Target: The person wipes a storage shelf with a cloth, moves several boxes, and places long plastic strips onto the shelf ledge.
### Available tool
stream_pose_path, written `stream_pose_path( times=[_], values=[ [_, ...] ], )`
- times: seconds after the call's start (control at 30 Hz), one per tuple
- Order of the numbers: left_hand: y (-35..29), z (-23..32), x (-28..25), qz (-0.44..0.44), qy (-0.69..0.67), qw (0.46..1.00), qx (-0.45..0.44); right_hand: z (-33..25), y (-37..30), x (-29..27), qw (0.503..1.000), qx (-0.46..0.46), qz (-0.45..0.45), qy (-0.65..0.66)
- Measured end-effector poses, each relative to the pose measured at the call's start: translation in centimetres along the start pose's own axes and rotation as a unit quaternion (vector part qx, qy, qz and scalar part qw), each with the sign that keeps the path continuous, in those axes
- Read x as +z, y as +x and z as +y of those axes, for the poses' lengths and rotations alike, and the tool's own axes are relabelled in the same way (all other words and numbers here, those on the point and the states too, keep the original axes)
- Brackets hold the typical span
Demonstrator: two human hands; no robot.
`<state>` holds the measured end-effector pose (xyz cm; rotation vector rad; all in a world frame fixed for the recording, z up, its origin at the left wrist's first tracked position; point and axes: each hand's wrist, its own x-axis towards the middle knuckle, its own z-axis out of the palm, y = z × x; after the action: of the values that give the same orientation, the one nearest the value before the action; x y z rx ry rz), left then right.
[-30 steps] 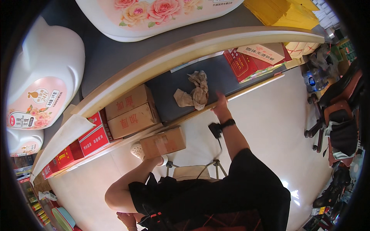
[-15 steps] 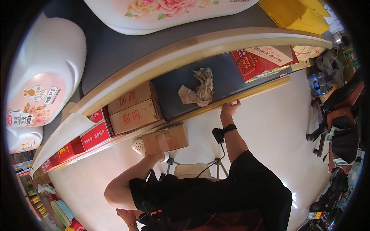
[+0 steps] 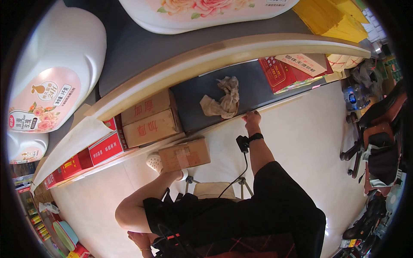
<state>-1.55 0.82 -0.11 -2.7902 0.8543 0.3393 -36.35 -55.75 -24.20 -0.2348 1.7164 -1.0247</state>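
My right hand (image 3: 252, 120), with a black strap and small black device at the wrist, reaches to the front edge of the lower shelf. Its fingers are curled closed at a thin pale edge strip (image 3: 279, 103) running along that edge. A crumpled beige cloth (image 3: 223, 99) lies on the dark shelf (image 3: 193, 90) just beyond the hand. Low beside my bent left leg is my left hand (image 3: 140, 241); its fingers are partly hidden, and what they touch cannot be made out.
Brown cartons (image 3: 148, 124) and red boxes (image 3: 105, 148) fill the shelf's left; red packages (image 3: 279, 75) its right. A carton (image 3: 185, 155) stands in front of the shelf. White jugs (image 3: 56, 73) are above. An office chair (image 3: 374, 133) is at right.
The yellowish strip along the lower shelf's edge now looks thinner and pale. My right hand has shifted slightly left and its fingers have curled in. The left hand hardly moved.
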Motion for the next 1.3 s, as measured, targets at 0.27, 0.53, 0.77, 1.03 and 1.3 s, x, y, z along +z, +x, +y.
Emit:
stream_pose_path(
  times=[0.27,0.53,0.77,1.03,1.3],
  values=[
    [-0.1,-1.1,1.0,0.001,0.021,1.0,-0.021,-0.5,-2.3,-0.6,0.996,0.08,-0.046,0.002],
    [0.2,0.0,0.3,-0.013,-0.005,1.0,-0.012,-4.5,-11.8,3.9,0.618,-0.635,-0.112,-0.451],
    [0.6,-1.5,0.5,0.002,-0.052,0.999,0.014,-3.2,-8.1,8.7,0.507,-0.571,-0.129,-0.633],
    [-0.1,-1.7,-0.6,0.006,-0.015,0.996,0.086,-10.6,2.3,9.9,0.643,-0.39,0.023,-0.659],
    [0.1,-1.1,-1.0,-0.057,-0.123,0.99,0.026,-13.2,6.0,8.5,0.622,-0.332,0.041,-0.708]
  ],
)
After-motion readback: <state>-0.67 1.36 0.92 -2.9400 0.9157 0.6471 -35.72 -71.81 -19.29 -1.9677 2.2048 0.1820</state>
